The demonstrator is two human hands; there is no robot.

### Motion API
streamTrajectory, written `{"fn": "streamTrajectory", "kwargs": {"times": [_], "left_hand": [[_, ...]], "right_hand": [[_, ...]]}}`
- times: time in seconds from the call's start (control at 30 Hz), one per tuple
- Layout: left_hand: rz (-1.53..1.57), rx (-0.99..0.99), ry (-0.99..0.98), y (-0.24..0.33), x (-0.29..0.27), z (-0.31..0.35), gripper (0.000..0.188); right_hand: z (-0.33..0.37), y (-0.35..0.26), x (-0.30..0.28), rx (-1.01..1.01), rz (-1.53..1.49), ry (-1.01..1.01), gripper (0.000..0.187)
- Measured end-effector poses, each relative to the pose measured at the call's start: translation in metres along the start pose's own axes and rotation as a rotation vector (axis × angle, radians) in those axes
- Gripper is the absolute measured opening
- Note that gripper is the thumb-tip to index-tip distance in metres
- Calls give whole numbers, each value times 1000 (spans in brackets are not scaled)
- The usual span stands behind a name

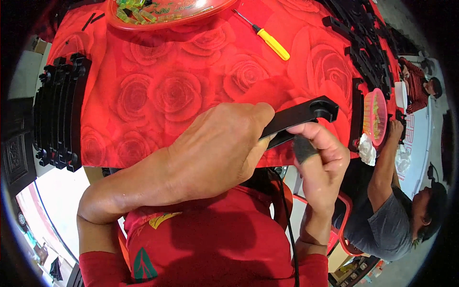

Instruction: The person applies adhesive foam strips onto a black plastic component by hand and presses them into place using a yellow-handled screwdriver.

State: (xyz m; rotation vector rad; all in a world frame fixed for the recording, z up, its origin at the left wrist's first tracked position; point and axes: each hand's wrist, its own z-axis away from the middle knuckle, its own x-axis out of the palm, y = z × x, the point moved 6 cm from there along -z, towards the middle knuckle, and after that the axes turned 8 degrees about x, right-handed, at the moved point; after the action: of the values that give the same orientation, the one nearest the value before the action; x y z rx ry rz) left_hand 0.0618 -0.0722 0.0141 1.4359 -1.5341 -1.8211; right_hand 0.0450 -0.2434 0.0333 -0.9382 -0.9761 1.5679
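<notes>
A black plastic bar [301,116] with a rounded hook-like notch at its far end is held above the table's near edge. My left hand [215,143] is closed around its near end, hiding much of it. My right hand [327,158] is at the bar's underside, fingers curled and the index fingertip against its lower edge. A dark cover [304,148] wraps my right thumb. Whatever sits between thumb and finger is hidden. Beyond my hands lies a screwdriver [272,43] with a yellow handle.
A red tray [143,26] of yellowish clear pieces stands at the back. Black bars [62,115] line the left edge, more [366,57] the right. A pink basket [377,117] and crumpled white tissue [367,149] sit near a co-worker [392,220]. A cable [288,215] hangs before me.
</notes>
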Motion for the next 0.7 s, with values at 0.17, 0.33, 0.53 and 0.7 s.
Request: {"fn": "streamTrajectory", "kwargs": {"times": [0.17, 0.33, 0.53, 0.7], "left_hand": [[5, 79, 95, -5, 4, -1, 24], [80, 10, 54, -11, 2, 2, 38], [138, -27, 2, -17, 3, 8, 49], [186, 4, 8, -23, 4, 10, 56]], "right_hand": [[-5, -11, 4, -219, 646, 155, 29], [-3, -17, 19, -415, 686, 135, 30], [2, -21, 27, -467, 733, 188, 30], [-6, -13, 22, -300, 695, 181, 23]]}}
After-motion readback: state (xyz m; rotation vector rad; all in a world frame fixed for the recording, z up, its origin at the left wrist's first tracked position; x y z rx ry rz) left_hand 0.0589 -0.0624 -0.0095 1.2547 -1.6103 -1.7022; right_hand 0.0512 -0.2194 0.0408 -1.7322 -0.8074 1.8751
